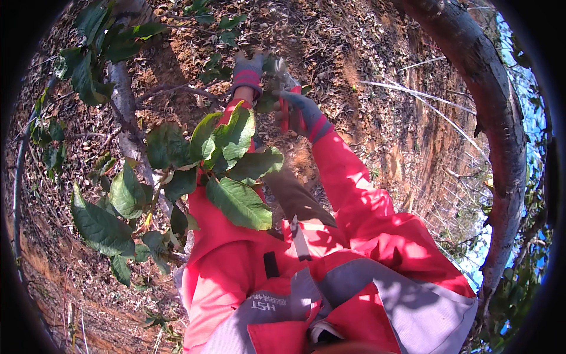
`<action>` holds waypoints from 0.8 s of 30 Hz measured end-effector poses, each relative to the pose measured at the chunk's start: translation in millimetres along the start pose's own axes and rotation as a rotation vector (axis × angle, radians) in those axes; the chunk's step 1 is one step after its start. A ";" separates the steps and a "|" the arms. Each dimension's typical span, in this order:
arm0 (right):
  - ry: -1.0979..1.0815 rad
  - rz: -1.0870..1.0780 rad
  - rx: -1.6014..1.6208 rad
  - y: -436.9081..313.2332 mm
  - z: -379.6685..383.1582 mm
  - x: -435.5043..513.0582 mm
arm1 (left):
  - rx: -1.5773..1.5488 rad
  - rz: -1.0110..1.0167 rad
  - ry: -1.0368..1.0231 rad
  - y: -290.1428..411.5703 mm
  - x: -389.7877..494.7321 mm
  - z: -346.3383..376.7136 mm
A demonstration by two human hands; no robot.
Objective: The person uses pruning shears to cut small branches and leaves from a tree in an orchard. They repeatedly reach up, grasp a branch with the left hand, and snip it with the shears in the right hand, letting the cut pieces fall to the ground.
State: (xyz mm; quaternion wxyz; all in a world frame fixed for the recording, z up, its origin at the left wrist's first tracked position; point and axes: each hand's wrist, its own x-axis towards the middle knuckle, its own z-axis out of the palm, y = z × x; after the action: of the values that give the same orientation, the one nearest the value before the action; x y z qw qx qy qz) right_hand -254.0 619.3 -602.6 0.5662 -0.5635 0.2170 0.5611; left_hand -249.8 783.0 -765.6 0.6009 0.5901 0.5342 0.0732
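In the head view, my right hand (298,110), in a grey glove with a pink cuff, holds red-handled pruning shears (287,79) by the grips, their metal blades pointing away from me. Just left of the blades my left hand (247,71) reaches out in a matching glove, beside small dark leaves. Its fingers are hard to make out, so whether it grips a twig cannot be told. Large green leaves (241,199) on a branch hang over my left sleeve, nearer to the camera than my hands.
A thick bare tree limb (491,88) curves down the right side. On the left stand a pale trunk (124,97) and leafy twigs (88,75). Thin dry stems (420,93) cross at the right. Reddish soil with dead leaves (336,40) lies below.
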 end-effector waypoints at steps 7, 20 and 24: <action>-0.133 0.160 0.057 -7.8 3.9 -15.4 | -0.078 -0.062 -0.143 3.6 25.1 -7.2; -0.405 0.148 0.239 19.3 18.0 8.9 | -0.128 0.120 0.078 -21.3 9.8 -32.7; -0.417 0.178 0.257 12.1 18.5 15.5 | -0.219 0.014 0.026 -19.9 2.1 -39.0</action>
State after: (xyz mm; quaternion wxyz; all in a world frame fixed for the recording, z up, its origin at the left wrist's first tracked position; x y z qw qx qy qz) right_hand -267.6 638.4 -616.0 0.6141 -0.3378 0.2140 0.6804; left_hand -288.1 803.3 -772.0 0.6543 0.5234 0.5268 0.1429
